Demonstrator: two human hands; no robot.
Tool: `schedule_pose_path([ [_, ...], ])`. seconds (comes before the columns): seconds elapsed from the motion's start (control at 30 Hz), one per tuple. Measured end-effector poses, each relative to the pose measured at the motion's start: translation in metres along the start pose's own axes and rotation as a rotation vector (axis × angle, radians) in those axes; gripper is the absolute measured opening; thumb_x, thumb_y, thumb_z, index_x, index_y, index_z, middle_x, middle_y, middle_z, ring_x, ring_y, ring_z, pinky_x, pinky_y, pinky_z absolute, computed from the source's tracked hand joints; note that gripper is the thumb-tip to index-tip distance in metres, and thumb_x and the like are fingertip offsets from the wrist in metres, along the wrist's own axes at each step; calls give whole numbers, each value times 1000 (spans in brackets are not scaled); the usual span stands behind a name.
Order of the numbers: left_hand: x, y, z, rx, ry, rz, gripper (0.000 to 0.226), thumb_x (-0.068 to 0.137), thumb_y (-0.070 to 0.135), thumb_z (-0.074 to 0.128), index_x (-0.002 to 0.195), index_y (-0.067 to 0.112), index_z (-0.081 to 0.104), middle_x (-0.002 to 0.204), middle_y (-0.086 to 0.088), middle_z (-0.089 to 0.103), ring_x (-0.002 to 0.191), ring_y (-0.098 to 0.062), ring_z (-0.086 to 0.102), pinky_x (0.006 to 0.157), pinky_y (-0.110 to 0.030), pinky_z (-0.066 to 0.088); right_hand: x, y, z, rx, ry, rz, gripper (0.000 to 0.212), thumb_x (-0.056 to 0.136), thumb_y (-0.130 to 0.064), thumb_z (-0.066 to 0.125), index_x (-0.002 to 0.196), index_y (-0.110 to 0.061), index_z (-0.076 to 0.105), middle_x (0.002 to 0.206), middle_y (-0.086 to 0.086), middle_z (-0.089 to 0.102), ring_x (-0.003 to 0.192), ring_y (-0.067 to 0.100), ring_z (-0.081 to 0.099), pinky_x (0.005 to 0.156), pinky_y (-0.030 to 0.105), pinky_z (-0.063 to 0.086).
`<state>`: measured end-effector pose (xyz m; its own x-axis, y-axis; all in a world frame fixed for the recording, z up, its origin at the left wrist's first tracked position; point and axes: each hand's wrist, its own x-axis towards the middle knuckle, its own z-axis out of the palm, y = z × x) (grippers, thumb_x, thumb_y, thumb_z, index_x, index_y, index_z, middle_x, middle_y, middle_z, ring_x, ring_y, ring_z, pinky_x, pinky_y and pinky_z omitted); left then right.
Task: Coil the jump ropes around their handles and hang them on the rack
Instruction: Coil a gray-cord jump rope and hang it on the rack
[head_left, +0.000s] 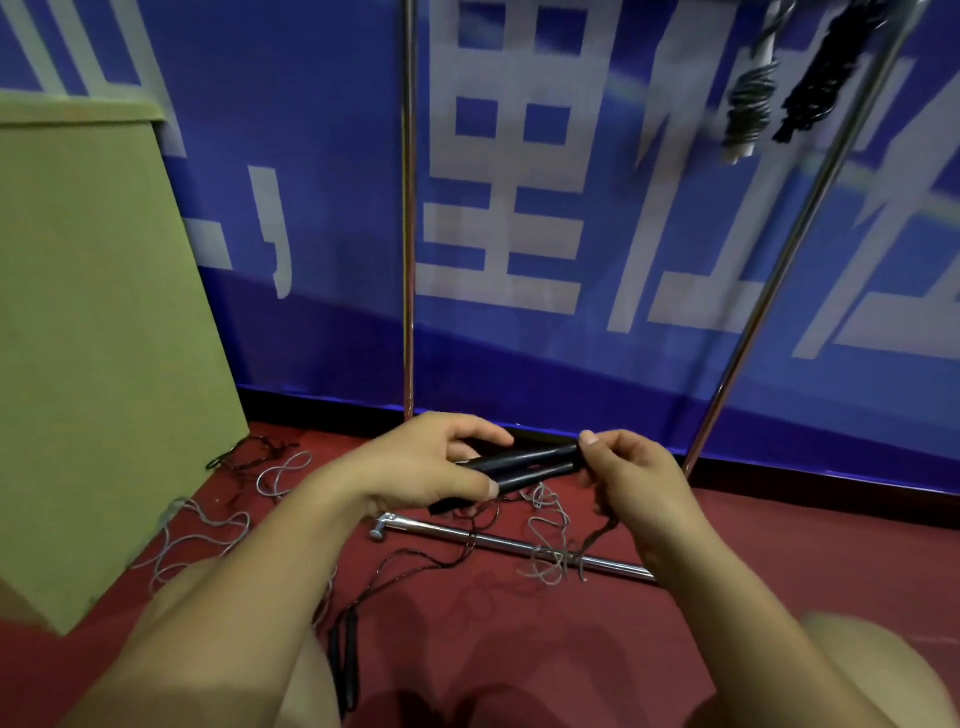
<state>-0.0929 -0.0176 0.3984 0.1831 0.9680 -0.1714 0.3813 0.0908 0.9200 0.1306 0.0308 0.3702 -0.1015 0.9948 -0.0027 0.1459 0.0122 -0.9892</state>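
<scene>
My left hand (436, 462) grips two black jump rope handles (530, 465) held side by side, low in front of the rack. My right hand (631, 478) pinches their right ends, and a dark cord (597, 535) trails down from its fingers to the red floor. That rope's thin black cord (415, 564) runs loose over the floor. A grey rope (550, 540) lies tangled over the rack's base bar (498, 543). High at the right, a coiled grey rope (748, 104) and a coiled black rope (826, 73) hang from the rack.
Two chrome rack uprights (409, 208) (800, 234) rise before a blue banner. A large cardboard box (93, 338) stands at the left, with more loose ropes (208, 530) beside it. Another pair of black handles (345, 660) lies near my knees.
</scene>
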Motion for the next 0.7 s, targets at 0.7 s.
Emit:
schedule_pose_path([
  [0.7, -5, -24, 37, -1000, 582, 75, 32, 86, -5, 67, 108, 15, 57, 77, -6, 64, 59, -14, 61, 56, -23, 57, -24, 10, 29, 323, -105, 203, 20, 102, -16, 48, 98, -4, 64, 75, 12, 70, 45, 9, 23, 44, 23, 23],
])
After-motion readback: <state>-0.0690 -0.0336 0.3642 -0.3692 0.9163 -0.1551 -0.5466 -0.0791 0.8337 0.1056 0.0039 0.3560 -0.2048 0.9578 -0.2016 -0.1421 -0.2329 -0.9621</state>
